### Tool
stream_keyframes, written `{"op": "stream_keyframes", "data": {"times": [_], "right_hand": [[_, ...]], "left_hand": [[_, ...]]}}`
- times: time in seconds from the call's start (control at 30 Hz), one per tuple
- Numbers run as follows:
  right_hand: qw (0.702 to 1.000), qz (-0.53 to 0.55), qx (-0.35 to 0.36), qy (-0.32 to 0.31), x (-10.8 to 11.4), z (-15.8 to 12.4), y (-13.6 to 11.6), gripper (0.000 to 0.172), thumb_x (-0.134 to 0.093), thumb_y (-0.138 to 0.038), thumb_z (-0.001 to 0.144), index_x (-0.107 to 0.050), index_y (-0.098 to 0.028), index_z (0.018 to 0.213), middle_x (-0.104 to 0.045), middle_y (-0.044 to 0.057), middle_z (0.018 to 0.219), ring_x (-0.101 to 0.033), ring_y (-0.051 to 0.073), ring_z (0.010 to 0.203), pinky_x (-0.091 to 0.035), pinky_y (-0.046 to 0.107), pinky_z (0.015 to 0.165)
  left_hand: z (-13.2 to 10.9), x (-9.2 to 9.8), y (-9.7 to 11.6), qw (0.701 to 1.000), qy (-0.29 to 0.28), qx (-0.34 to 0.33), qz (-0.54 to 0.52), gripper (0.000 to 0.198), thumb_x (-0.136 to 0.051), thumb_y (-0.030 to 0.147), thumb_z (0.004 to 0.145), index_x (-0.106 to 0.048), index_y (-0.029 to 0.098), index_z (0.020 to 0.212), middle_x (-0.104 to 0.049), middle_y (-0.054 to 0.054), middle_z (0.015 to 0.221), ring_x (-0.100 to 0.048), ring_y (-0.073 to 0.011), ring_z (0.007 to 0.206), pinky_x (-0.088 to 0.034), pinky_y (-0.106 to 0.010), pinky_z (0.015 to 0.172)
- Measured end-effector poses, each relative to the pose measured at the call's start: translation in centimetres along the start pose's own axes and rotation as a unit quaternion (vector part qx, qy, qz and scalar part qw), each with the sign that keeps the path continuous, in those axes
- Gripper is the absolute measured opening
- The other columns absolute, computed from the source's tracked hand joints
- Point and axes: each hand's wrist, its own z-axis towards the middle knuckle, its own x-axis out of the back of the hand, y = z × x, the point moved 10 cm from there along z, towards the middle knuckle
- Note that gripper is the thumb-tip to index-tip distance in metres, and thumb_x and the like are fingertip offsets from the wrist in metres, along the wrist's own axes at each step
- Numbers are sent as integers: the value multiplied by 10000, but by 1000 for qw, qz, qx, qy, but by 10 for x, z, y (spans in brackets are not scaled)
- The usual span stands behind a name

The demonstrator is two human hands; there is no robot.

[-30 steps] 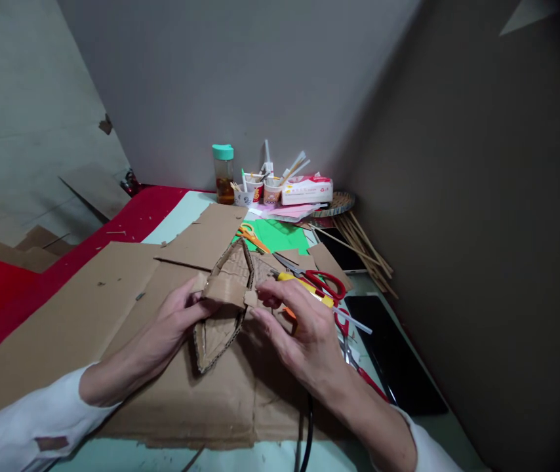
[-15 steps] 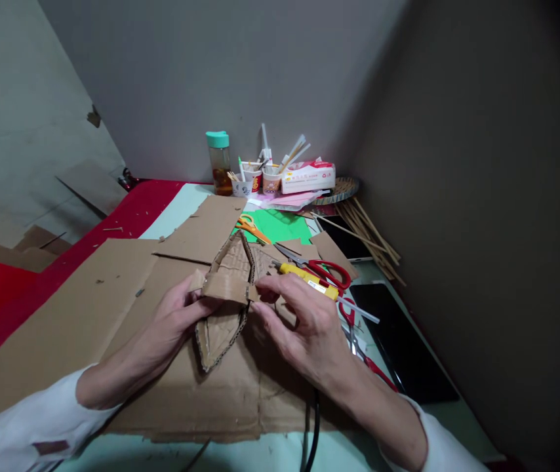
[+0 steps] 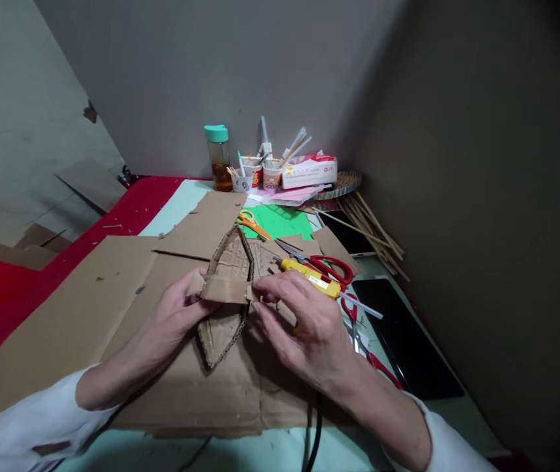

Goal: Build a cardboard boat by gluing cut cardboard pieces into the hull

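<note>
1. Pinching strip end (image 3: pixel 252 292) with right hand (image 3: pixel 307 321), fingertips nearly closed, at right wall of boat-shaped hull (image 3: pixel 225 259).
2. Curling left hand (image 3: pixel 174 308) around hull's left wall, fingers partly hidden, over cardboard sheet (image 3: pixel 211 406).
3. Showing raised walls, bridging strip (image 3: pixel 225 289); seemingly leaving right end unfastened.
4. Resting glue gun (image 3: pixel 312 278) right of hull.

- Drinking bottle (image 3: pixel 220 164): turquoise lid, brown contents, upright.
- Paper cups (image 3: pixel 273 177): three, grouped beside the bottle, holding slender implements (image 3: pixel 294 148).
- Tissue packet (image 3: pixel 309 174): white and red, right of the cups.
- Round tray (image 3: pixel 346 184): patterned rim, beside the packet.
- Wooden sticks (image 3: pixel 372 229): loose bundle, partly across a black-screened tablet (image 3: pixel 349 235).
- Scissors (image 3: pixel 259 227): orange-handled, lying partly on a green sheet (image 3: pixel 284 223).
</note>
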Motion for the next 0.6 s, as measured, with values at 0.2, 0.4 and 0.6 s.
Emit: {"op": "stream_keyframes", "data": {"times": [0.2,0.4,0.6], "right_hand": [[1000,-4,-4,3,1,0,0,102,-611,-104,960,-628,-167,1038,-692,69,886,-660,198,826,-559,323,734],[1000,-10,-12,-4,-1,-1,1,79,-602,-117,967,-621,-181,1011,-679,58,875,-649,192,810,-549,316,713],[1000,-15,-13,-19,-4,-1,2,61,-596,-107,972,-628,-154,994,-669,75,875,-635,195,805,-534,313,713]], "left_hand": [[0,2,2,999,20,9,34,543,-835,603,675,-696,232,1047,-776,-55,1066,-652,-348,1128,-550,-389,865],[0,1,-1,1000,16,4,26,464,-843,555,702,-648,242,984,-775,-44,1061,-680,-323,1082,-548,-366,864],[0,-3,-4,1000,-7,7,-4,410,-852,419,729,-648,228,1028,-770,-30,1051,-683,-272,996,-539,-331,853]]}}
